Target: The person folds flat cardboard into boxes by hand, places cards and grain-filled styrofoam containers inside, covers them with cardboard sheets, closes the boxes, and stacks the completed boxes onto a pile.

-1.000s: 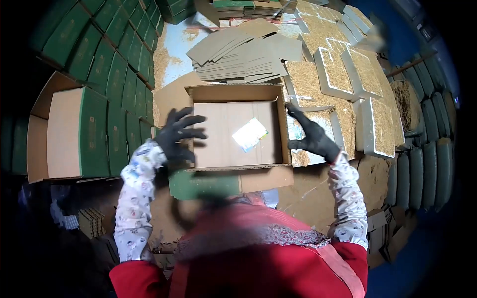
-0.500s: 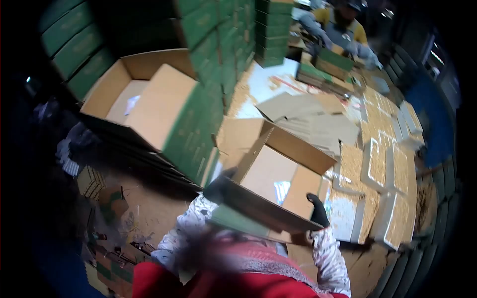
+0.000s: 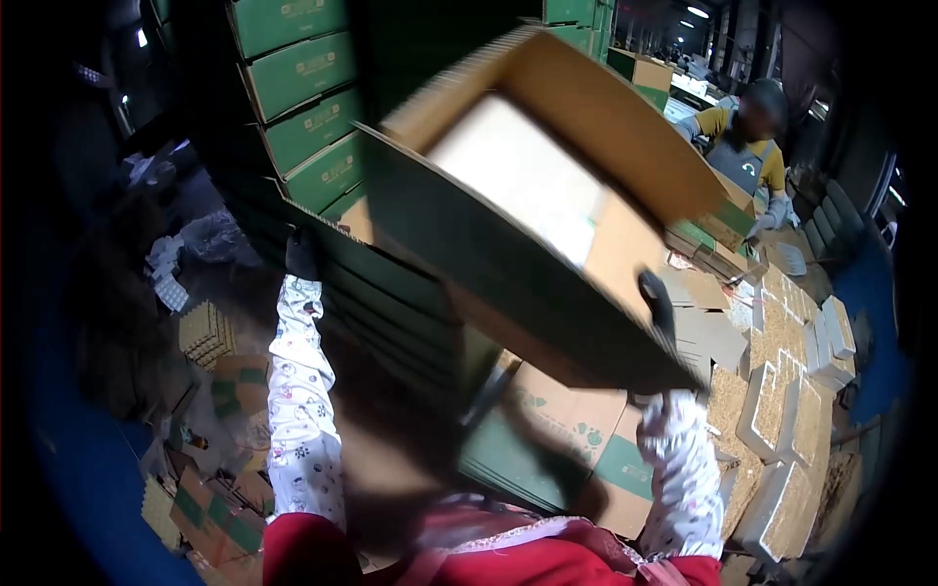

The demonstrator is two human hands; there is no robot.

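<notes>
An open cardboard box [image 3: 469, 220], green outside and brown inside, hangs tilted and blurred in the middle of the view. A pale sheet or panel lies inside it. My right hand [image 3: 661, 313], in a dark glove, grips the box's near right end, thumb over the rim. My left hand [image 3: 302, 256], also in a dark glove, is at the edge of another green box [image 3: 342, 234] on the left; its fingers are mostly hidden. Below the raised box lies a closed green and brown box [image 3: 567, 435].
Green boxes [image 3: 303, 78] are stacked at the back left. Trays of tan, grainy material [image 3: 782, 391] stand on the right. A co-worker [image 3: 747, 146] handles a box at the back right. Flattened cardboard [image 3: 210, 518] and plastic litter the floor at lower left.
The view has swung left. The open box has risen off the work surface, tilting, in my right hand. My left hand has left it and moved to the box at the left.
</notes>
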